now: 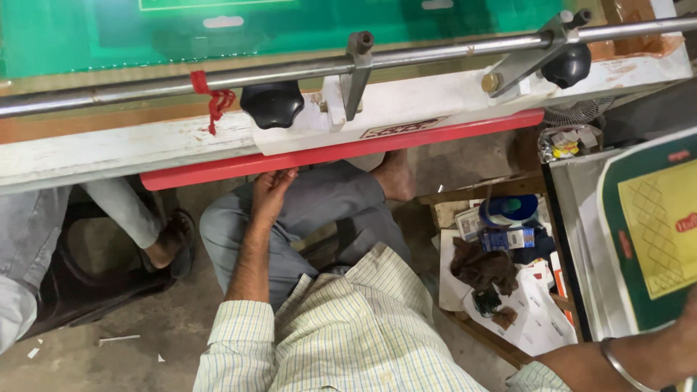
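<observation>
Gripping the red bar (341, 152) at the frame's (109, 156) front edge, left hand (270, 190) curled shut on it; right hand (686, 327) mostly cut off, grip unclear, near printed sheet (657, 232). Best lifted level.

So up top I've got a green screen-printing frame (109, 33) with a long steel rod (435, 54) running across it, a scrap of red thread (210, 98) knotted on. Two black plastic knobs (272, 104) sit on the white painted rail (109, 149). Off to the side there's a messy wooden shelf (483, 337) with a brown rag (483, 267), loose white papers (534, 316) and a blue tape roll (508, 209). Somebody else's dark sandal (176, 243) rests on the concrete floor (131, 348).
</observation>
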`<state>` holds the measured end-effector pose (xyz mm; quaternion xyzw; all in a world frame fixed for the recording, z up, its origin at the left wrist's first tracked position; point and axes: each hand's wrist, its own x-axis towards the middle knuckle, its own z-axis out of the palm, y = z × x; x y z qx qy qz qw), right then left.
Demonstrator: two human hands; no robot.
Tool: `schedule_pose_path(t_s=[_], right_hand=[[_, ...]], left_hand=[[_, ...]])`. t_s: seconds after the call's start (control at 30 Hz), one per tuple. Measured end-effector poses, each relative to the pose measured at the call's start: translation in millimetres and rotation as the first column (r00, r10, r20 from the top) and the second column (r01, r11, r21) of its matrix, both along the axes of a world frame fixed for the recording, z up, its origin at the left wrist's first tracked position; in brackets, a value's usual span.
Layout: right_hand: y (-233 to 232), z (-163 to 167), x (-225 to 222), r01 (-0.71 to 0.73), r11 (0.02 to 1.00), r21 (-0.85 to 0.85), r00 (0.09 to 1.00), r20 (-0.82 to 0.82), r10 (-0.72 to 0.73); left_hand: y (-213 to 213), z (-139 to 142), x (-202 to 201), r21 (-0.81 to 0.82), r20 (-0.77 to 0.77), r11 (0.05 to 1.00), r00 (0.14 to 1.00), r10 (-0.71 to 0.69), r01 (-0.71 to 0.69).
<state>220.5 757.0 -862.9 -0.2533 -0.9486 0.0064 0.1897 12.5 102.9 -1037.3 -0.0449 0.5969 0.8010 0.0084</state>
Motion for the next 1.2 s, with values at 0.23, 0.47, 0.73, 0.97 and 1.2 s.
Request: schedule_pose_path(t_s=[0.23,0.47,0.73,0.97,1.2], right_hand=[[-65.8,-32.8,-44.8,-0.06,0.95,0.305,0.993,-0.08,0.089],[-81.3,-52.1,-52.5,-0.156,0.925,0.347,0.928,-0.269,0.257],[-89.9,-54.6,-58.4,-0.204,0.846,0.493,0.876,-0.293,0.382],[-88.2,-47.9,-65.5,0.155,0.975,-0.159,0.951,-0.241,-0.191],[-143.9,-79.4,-155.0,-0.375,0.897,0.234,0.864,-0.262,0.43]], left_hand=[[-0.5,-4.0,0.7,-0.014,-0.01,1.0,1.0,-0.007,0.007],[-3.1,-5.6,2.2,0.002,-0.004,1.0,1.0,-0.001,0.001],[-2.3,-35.8,1.2,-0.003,0.006,1.0,1.0,-0.014,0.014],[0.3,-64.7,12.2,-0.345,0.056,0.934,0.995,-0.078,0.093],[52.4,-6.1,33.6,-0.771,-0.381,0.63,0.722,-0.577,0.096]])
